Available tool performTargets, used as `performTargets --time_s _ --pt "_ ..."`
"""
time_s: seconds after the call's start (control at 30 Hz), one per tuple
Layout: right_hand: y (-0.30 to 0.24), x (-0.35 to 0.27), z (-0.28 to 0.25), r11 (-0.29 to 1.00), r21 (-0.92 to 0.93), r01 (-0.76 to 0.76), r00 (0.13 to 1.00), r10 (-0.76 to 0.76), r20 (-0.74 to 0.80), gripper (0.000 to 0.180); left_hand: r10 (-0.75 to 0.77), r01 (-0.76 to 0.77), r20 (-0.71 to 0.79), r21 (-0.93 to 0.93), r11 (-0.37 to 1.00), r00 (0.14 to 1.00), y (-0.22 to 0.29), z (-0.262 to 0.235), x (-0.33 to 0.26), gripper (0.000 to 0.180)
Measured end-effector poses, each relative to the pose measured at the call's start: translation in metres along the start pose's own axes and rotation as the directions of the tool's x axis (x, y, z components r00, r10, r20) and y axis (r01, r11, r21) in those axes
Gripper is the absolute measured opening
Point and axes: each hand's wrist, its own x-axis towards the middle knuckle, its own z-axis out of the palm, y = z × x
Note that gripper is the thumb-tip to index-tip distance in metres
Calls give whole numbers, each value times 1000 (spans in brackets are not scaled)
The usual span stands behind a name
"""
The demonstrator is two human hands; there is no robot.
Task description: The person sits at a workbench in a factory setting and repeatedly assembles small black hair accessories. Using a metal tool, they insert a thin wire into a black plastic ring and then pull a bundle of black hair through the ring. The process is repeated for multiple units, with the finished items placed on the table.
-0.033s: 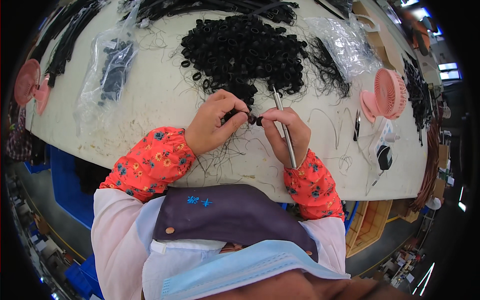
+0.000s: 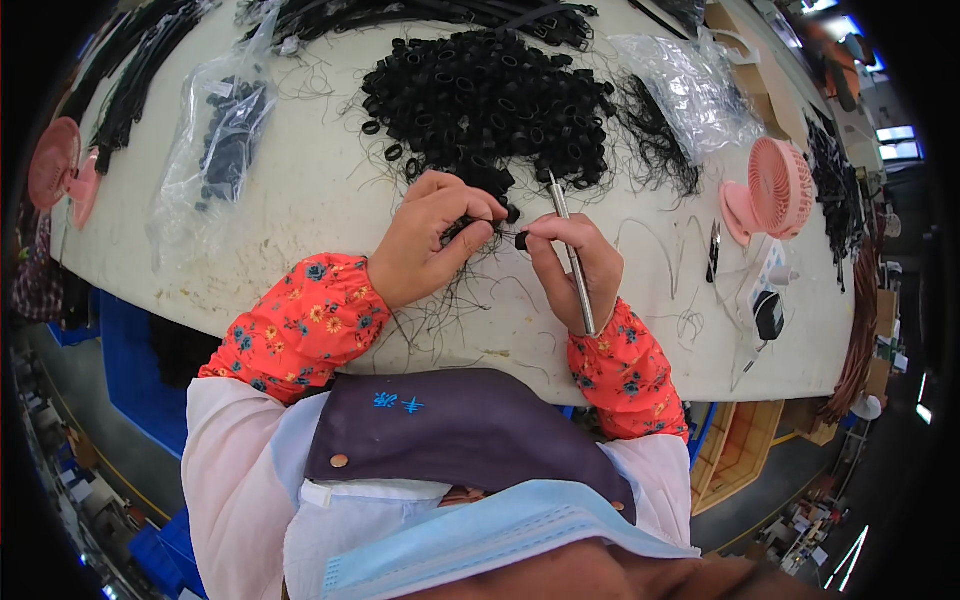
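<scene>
My left hand (image 2: 432,238) is closed, its thumb and fingers curled round small black strap loops and dark threads; the fingers partly hide them. Close beside it on the right, my right hand (image 2: 578,262) pinches one small black strap loop (image 2: 521,241) between thumb and forefinger. The same right hand also grips a slim silver pen-shaped tool (image 2: 573,240), which slants across the palm with its thin tip pointing away from me. Just beyond both hands lies a large heap of black strap loops (image 2: 490,100). Loose dark threads (image 2: 445,310) are scattered under the hands.
Clear plastic bags lie at the left (image 2: 215,130) and back right (image 2: 690,95). Black straps (image 2: 430,12) line the far edge. A pink fan (image 2: 780,188), dark-handled snips (image 2: 713,252) and a white power strip (image 2: 762,275) are on the right. Another pink fan (image 2: 57,165) stands far left.
My hands have moved slightly apart. The right hand, with loop and tool, has shifted a little to the right.
</scene>
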Motion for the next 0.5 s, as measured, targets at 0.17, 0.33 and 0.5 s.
performTargets --time_s 0.17,0.33,0.5 --pt "3 1 -3 1000 -13 1 1000 -1 -21 23 -84 117 -178 183 976 981 -4 -7 1 17" --pt "1 0 -2 1000 14 -9 1000 9 20 24 -221 184 -33 -445 877 975 15 -3 2 35" --pt "-5 2 -3 1000 -14 9 998 -8 66 24 -246 338 253 -443 830 936 13 13 -5 32"
